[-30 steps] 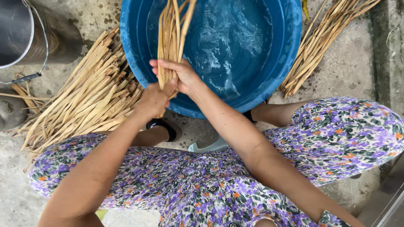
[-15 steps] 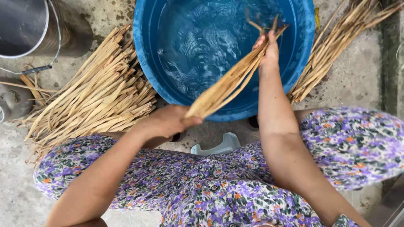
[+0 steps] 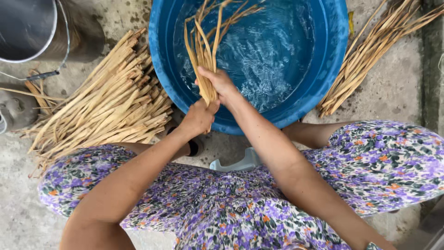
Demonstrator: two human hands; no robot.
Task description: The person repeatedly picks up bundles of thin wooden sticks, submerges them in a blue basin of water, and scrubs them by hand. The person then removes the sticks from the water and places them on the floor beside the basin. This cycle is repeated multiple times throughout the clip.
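Tan bundle of dried reed strips (image 3: 203,51) gripped by left hand (image 3: 199,118) and right hand (image 3: 221,85), over round blue plastic basin (image 3: 323,78) of water.

A large pile of dry tan stalks (image 3: 99,104) is lying on the concrete floor (image 3: 397,88) at the left of the frame, fanning out toward the lower left. A metal bucket (image 3: 27,30) with a wire handle is standing in the upper left corner. A smaller bundle of stalks (image 3: 370,60) is lying at the upper right, slanting toward the corner. Flowered purple clothing (image 3: 222,203) is filling the bottom of the frame.
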